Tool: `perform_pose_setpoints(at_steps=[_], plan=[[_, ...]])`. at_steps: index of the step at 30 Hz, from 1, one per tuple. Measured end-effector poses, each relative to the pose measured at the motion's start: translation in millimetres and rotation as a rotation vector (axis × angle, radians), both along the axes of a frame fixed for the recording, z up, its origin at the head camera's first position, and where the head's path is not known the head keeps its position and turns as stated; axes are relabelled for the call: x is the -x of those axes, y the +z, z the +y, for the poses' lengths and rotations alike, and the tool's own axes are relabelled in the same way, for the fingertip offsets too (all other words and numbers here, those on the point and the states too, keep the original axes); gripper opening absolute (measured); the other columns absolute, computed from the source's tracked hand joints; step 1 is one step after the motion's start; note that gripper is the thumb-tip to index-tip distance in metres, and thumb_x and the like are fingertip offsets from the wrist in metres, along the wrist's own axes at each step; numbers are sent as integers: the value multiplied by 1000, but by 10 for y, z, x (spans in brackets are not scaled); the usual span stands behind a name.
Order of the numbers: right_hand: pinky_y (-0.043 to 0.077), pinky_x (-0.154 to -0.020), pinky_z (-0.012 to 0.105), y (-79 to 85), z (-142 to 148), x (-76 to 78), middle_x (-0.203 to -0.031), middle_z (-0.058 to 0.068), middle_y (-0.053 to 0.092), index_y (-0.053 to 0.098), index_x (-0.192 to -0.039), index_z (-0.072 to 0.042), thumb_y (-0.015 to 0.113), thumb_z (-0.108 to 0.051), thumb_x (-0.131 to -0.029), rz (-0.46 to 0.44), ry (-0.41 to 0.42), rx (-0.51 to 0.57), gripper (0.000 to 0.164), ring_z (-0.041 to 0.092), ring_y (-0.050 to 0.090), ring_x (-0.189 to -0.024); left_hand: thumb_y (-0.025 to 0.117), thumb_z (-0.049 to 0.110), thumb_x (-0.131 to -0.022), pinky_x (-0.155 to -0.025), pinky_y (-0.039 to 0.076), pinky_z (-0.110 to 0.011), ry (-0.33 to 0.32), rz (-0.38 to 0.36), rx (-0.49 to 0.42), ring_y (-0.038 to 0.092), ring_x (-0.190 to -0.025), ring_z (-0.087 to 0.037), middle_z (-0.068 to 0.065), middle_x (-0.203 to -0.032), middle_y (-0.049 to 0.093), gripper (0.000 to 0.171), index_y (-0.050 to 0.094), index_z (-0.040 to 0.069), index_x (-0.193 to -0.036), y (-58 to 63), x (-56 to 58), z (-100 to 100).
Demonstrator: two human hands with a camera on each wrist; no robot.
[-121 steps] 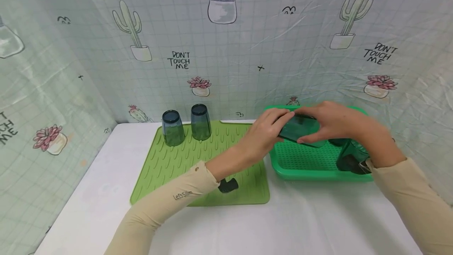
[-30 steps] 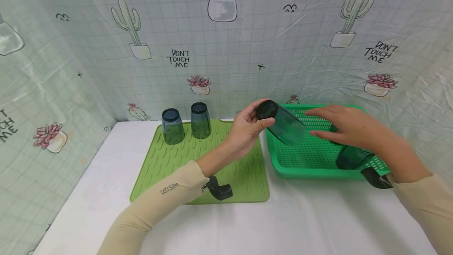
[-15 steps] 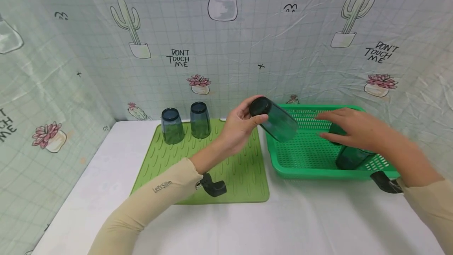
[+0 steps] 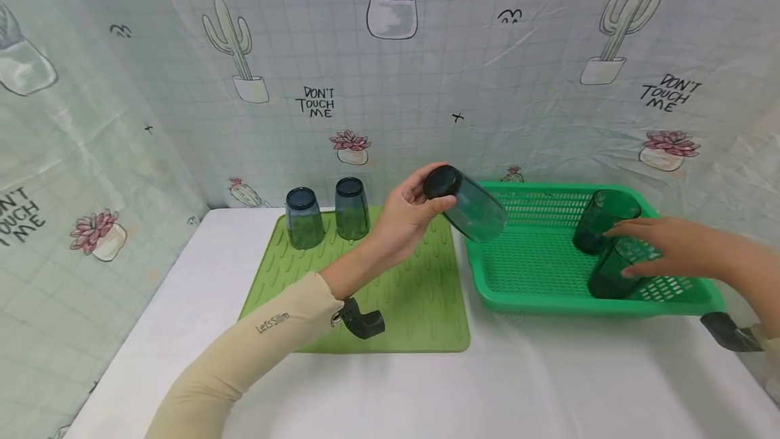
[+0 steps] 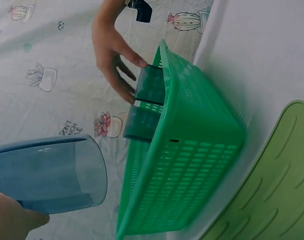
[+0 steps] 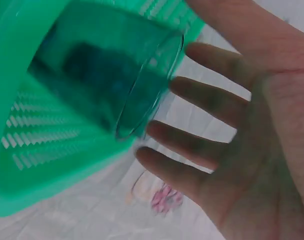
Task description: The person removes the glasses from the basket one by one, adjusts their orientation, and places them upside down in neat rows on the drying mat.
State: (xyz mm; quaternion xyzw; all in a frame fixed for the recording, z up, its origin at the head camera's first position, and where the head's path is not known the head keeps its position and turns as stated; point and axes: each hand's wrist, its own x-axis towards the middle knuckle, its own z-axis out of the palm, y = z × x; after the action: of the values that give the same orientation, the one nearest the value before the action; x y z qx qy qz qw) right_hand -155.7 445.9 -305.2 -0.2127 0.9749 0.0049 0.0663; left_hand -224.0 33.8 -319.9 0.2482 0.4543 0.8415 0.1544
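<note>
My left hand (image 4: 405, 215) grips a blue-tinted drinking glass (image 4: 478, 212) by its dark base end. It is held tilted, mouth pointing down to the right, over the left rim of the green plastic basket (image 4: 548, 303). In the left wrist view, the clear mouth of this glass (image 5: 67, 172) faces right. My right hand (image 4: 676, 246) is over the basket's right end, fingers spread around the rim of a leaning glass (image 4: 609, 276). From the right wrist, the fingertips show right at this glass's rim (image 6: 149, 90). Behind it, another glass (image 4: 600, 215) leans in the basket.
Two more glasses, the left one (image 4: 303, 222) and the right one (image 4: 351, 212), stand upside down on a green ridged mat (image 4: 420, 303) at its back left. A white cloth (image 4: 518, 385) covers the table. A patterned curtain (image 4: 426, 73) hangs close behind the basket.
Both hands were on the glass over the basket; the right hand let go. The left hand drew the glass leftward, and the right hand moved right to the glasses in the basket.
</note>
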Motion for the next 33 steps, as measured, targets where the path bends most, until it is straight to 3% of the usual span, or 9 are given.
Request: perform_pose_setpoints(at_steps=[3, 11, 33], plan=[[55, -83, 60, -50, 106, 13, -133, 31, 59, 59, -136, -3, 86, -36, -80, -42, -22, 7, 70, 47, 64, -108, 51, -17, -98, -95, 52, -22, 3, 2, -9, 49, -134, -22, -12, -144, 49, 58, 42, 2, -152, -24, 20, -30], [59, -76, 54, -72, 178, 54, -125, 27, 66, 62, -135, -8, 90, -36, -74, -44, -30, 46, 73, 41, 70, -98, 52, -18, -97, -95, 52, -22, 24, -3, -3, 49, -134, -23, -14, -145, 48, 58, 43, 1, -151, -61, 50, -54], [59, -74, 51, -79, 178, 68, -124, 26, 67, 63, -135, -9, 90, -38, -73, -67, -41, 52, 74, 38, 70, -97, 57, -16, -96, -98, 52, -24, 94, 36, 92, 51, -133, -23, -12, -144, 51, 57, 49, 6, -148, -49, 158, -370]])
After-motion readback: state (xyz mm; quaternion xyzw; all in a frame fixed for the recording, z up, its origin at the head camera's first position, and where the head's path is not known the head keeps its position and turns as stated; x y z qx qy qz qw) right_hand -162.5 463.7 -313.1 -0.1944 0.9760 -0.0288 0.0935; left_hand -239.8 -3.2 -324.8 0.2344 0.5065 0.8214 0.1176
